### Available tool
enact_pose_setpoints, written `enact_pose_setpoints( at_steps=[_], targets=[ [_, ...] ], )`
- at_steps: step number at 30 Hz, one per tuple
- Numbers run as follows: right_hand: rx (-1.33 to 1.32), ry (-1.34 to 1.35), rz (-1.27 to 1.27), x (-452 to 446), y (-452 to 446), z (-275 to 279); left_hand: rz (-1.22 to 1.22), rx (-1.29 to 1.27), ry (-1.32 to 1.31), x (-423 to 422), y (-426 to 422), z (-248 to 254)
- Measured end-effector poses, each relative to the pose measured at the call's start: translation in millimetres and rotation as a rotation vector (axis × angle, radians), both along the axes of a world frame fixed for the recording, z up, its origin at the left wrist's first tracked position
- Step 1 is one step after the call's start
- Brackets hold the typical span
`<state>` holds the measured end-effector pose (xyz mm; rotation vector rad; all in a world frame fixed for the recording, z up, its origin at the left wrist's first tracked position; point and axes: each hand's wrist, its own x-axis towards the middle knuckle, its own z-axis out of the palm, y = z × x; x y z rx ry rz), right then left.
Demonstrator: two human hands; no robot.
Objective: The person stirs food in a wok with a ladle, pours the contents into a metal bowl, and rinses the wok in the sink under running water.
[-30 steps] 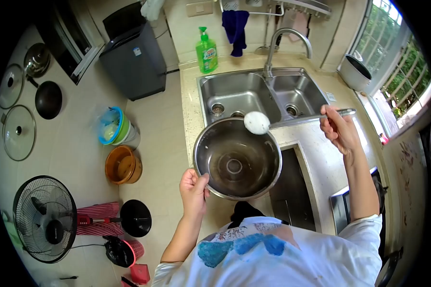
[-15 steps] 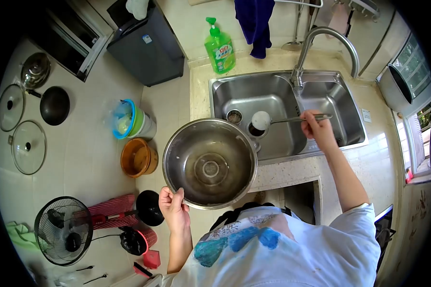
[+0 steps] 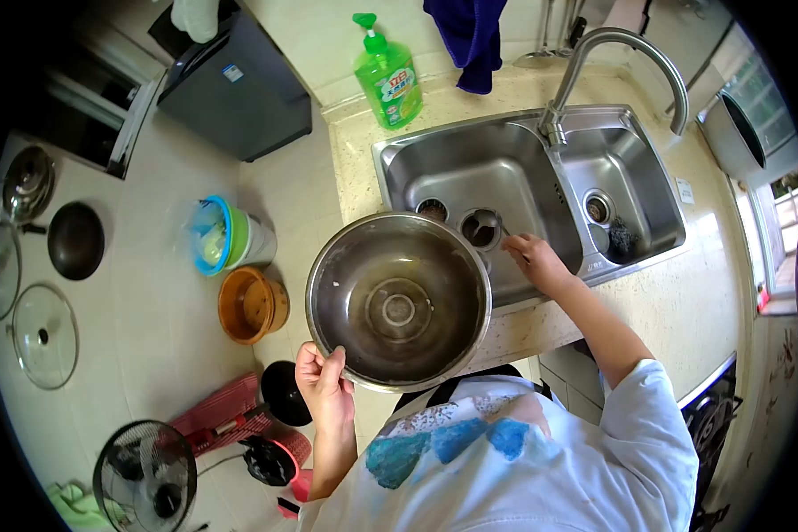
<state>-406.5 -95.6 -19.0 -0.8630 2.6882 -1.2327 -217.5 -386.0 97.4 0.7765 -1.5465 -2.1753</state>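
Note:
My left hand (image 3: 326,383) grips the near-left rim of a large stainless steel bowl (image 3: 350,324), thumb on the inside. The bowl is tilted toward me and overlaps the sink's front edge; a few light specks mark its inner wall. Over the left sink basin (image 3: 505,186), my right hand (image 3: 539,264) is closed on the handle of a metal ladle (image 3: 486,218). The ladle's head is low, at a dark round opening or cup (image 3: 479,235) near the basin's front. Beside it is a round drain strainer (image 3: 433,210), partly hidden by the bowl.
A steel faucet (image 3: 585,53) arches over the double sink. Inside the right basin lies a black scrubber (image 3: 621,238) near the drain (image 3: 599,207). A green soap bottle (image 3: 390,84) stands behind the sink; a purple cloth (image 3: 474,44) hangs above. Buckets (image 3: 253,306) stand on the floor at left.
My right hand has moved left and down with the ladle, whose head now sits lower in the left basin. The bowl stays in my left hand. The camera view has shifted slightly.

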Motion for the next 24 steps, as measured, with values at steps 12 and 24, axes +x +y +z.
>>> enact_pose_setpoints(
  at_steps=[12, 24],
  targets=[
    [-0.111, -0.211, -0.38, 24.1, -17.0, -7.4, -0.205, 0.042, -0.013, -35.7, -51.1, -11.1],
    [-1.547, -0.284, -0.966, 145.1, -4.6, 107.7, -0.597, 0.029, -0.023, -77.6, -28.7, -24.5]
  ],
)
